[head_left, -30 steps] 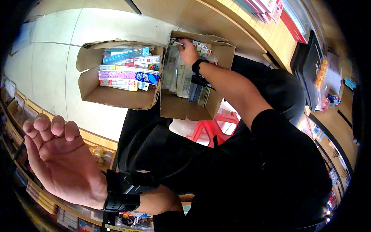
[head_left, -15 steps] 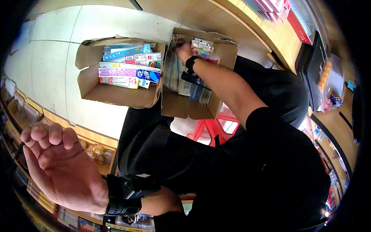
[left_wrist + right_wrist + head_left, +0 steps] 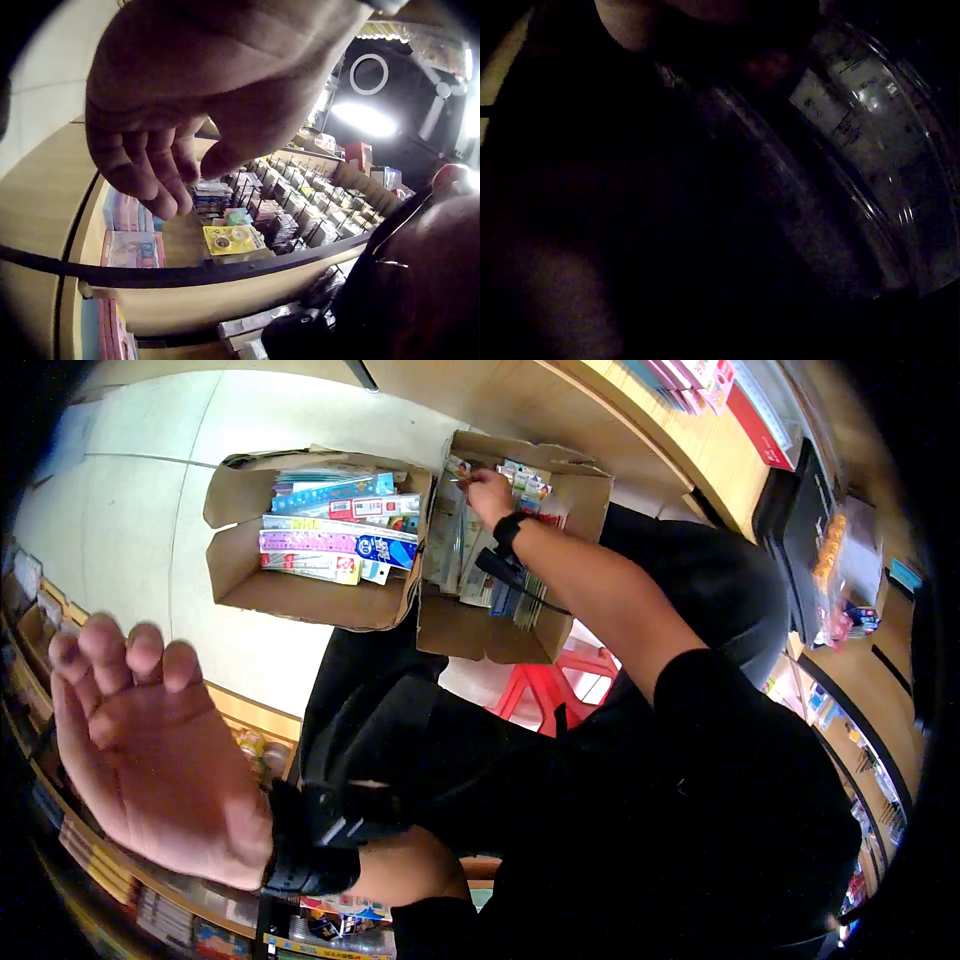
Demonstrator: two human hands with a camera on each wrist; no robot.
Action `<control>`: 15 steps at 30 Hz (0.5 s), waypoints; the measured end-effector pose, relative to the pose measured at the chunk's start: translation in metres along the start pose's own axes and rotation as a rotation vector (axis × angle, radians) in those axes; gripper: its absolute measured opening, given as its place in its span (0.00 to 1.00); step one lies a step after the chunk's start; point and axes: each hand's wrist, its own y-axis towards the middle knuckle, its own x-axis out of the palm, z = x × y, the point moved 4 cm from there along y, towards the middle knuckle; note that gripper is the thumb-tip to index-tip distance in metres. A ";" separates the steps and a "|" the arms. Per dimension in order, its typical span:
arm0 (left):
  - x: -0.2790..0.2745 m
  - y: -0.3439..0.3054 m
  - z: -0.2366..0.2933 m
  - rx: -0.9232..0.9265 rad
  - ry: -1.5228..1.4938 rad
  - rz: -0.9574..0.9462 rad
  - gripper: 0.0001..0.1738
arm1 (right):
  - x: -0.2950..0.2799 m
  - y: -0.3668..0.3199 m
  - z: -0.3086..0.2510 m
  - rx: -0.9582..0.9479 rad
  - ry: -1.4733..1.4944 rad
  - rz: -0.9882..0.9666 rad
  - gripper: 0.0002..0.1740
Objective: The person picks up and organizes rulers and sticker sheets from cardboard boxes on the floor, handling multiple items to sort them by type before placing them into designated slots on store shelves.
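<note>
Two cardboard boxes stand side by side in the head view. My right hand (image 3: 490, 498) reaches into the far end of the right box (image 3: 480, 645), its fingertips at the tops of upright clear plastic packets (image 3: 448, 555). In the dark right wrist view, shiny clear packets (image 3: 885, 97) lie close by the fingers; I cannot tell whether the fingers pinch one. The left box (image 3: 300, 612) holds packaged rulers, among them a purple ruler (image 3: 310, 543) and a blue ruler (image 3: 345, 493). My left hand (image 3: 160, 760) is raised away from both boxes, palm up, fingers loosely bent, holding nothing.
A red plastic stool (image 3: 545, 695) is behind the right box, by the person's legs. Along the right runs a wooden shelf (image 3: 640, 440) with stacked goods. In the left wrist view, a display rack (image 3: 300, 202) carries many hanging packets. Pale floor tiles (image 3: 130, 520) lie on the left.
My right hand keeps working at the far end of the right box, shifting slightly among the packets. The left hand has risen a little, its fingers a bit straighter.
</note>
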 end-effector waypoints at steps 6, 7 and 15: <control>-0.011 -0.001 -0.001 0.061 -0.017 0.113 0.21 | -0.049 -0.066 -0.058 -0.230 0.217 -0.129 0.05; -0.016 -0.004 -0.002 0.072 0.018 0.142 0.21 | -0.060 -0.078 -0.076 -0.314 0.190 -0.109 0.05; 0.033 -0.013 -0.029 0.061 0.483 -0.065 0.25 | -0.160 -0.160 -0.226 -0.447 0.116 -0.493 0.06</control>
